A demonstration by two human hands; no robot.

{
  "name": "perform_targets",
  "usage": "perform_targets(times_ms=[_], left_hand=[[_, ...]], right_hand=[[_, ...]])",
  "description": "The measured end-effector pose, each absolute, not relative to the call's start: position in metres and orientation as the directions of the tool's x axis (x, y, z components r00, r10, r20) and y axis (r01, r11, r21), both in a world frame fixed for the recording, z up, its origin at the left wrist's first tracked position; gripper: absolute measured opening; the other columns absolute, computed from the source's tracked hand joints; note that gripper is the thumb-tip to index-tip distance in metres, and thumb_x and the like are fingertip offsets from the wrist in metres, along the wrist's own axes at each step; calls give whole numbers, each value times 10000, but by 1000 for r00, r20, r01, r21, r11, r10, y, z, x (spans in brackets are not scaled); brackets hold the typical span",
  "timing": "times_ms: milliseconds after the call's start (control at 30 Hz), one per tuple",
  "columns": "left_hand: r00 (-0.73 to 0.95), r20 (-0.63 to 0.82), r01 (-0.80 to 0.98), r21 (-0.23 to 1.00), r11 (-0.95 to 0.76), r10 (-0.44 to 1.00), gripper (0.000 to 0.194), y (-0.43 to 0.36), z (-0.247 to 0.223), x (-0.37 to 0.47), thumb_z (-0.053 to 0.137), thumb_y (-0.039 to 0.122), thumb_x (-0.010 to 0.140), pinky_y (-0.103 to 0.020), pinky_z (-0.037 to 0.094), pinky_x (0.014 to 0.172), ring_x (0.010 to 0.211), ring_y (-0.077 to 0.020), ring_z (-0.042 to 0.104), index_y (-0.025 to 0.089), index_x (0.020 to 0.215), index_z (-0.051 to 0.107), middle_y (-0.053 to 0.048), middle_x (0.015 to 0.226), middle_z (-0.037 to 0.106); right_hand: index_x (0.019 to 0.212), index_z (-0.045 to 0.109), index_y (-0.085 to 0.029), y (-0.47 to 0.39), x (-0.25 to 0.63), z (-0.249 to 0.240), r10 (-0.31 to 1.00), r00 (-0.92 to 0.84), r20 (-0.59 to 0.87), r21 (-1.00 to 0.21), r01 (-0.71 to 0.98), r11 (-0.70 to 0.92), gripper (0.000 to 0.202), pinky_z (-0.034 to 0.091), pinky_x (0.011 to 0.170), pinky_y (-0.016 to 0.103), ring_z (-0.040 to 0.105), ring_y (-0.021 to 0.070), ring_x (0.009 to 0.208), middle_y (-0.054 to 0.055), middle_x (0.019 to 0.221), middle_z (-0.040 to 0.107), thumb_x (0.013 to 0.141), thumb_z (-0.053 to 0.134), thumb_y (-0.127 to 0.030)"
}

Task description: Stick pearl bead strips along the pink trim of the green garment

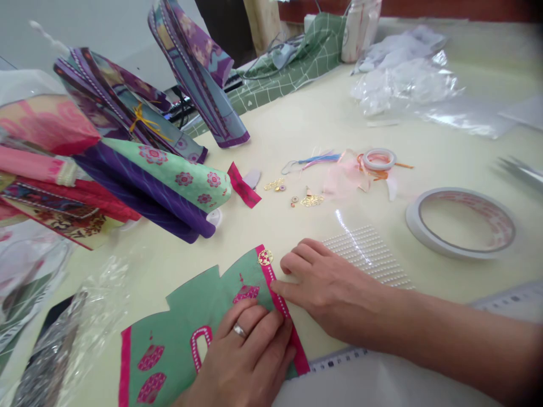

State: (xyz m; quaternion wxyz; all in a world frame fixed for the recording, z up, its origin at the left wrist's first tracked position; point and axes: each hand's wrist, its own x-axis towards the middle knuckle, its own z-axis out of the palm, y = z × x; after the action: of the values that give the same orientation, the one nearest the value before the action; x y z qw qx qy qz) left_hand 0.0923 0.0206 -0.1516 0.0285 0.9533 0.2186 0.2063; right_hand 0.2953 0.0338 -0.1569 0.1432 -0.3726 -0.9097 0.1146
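Both hands (292, 316) flat on green paper cutout (195, 322)

The scene is lit brightly and evenly by soft, diffuse light, apparently from above and the far side. The pale desk (305, 124) is almost washed out toward the upper right. Only faint, short shadows are cast under the right hand (326, 288) and the left hand (250, 353). White streaks of glare are seen on the sheet of pearl stickers (367, 251) and on the crumpled clear plastic (403, 79). The centre is rendered sharply; the edges are softened and stretched by wide-angle distortion, and the forearm (475, 345) at lower right is blurred. The metal tool (520, 169) at the right edge is smeared.
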Motion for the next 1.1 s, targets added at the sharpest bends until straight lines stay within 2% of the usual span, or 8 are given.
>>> perform_targets(times_ms=[233,367,533,700,800,900,1000,1100], left_hand=[[846,348,437,-18,-899,404,233,11,-154,85,497,255,925,-379,400,932,894,-211,580,133,966,692,-56,940,696],[853,357,427,-60,-902,380,284,8,-152,84,478,315,933,-371,391,945,914,-217,587,137,991,691,-60,957,698],[855,360,409,-26,-912,373,368,6,-149,81,436,393,939,-379,436,907,949,-233,601,127,1004,682,-76,1007,698],[831,280,489,47,-871,481,388,12,-131,67,464,320,931,-404,440,965,1167,-265,512,67,1212,554,-148,1215,607],[824,178,539,45,-841,538,465,22,-125,61,453,273,932,-473,369,1039,1320,-285,353,79,1352,402,-150,1384,465],[836,26,547,43,-836,548,535,31,-127,64,429,322,941,-556,279,1073,1386,-303,211,122,1419,293,-119,1477,331],[843,-73,538,87,-838,533,578,36,-133,70,406,412,942,-562,237,1085,1391,-302,194,135,1431,269,-114,1497,283],[839,-104,543,131,-829,533,635,36,-138,72,406,486,928,-528,214,1099,1387,-291,215,141,1439,253,-119,1498,276]], right_hand=[[933,597,-173,33,295,-156,709,-681,184,-313,643,699,178,348,782,367,367,219,799,65,854,459,848,458,-102],[977,603,-179,34,294,-155,715,-674,188,-306,651,694,189,354,786,367,369,219,804,65,866,466,861,466,-118],[955,607,-180,32,293,-155,726,-665,177,-322,658,681,195,360,792,361,374,212,817,60,866,470,843,478,-87],[1131,557,-141,33,300,-143,738,-633,236,-328,663,673,330,379,818,377,410,211,837,84,953,508,849,417,-41],[1105,573,-127,26,303,-128,757,-594,271,-293,699,653,368,386,843,412,445,221,865,98,984,544,814,394,9],[1059,600,-143,4,296,-125,739,-614,276,-241,700,672,328,382,895,443,489,233,912,98,1000,590,804,431,-26],[1075,615,-130,-26,282,-144,657,-654,375,-128,665,736,297,343,967,457,507,249,962,89,1086,620,817,467,-117],[1060,636,-132,-49,272,-168,611,-628,482,-16,690,723,271,346,952,436,502,254,1021,52,1107,650,869,448,-177]])
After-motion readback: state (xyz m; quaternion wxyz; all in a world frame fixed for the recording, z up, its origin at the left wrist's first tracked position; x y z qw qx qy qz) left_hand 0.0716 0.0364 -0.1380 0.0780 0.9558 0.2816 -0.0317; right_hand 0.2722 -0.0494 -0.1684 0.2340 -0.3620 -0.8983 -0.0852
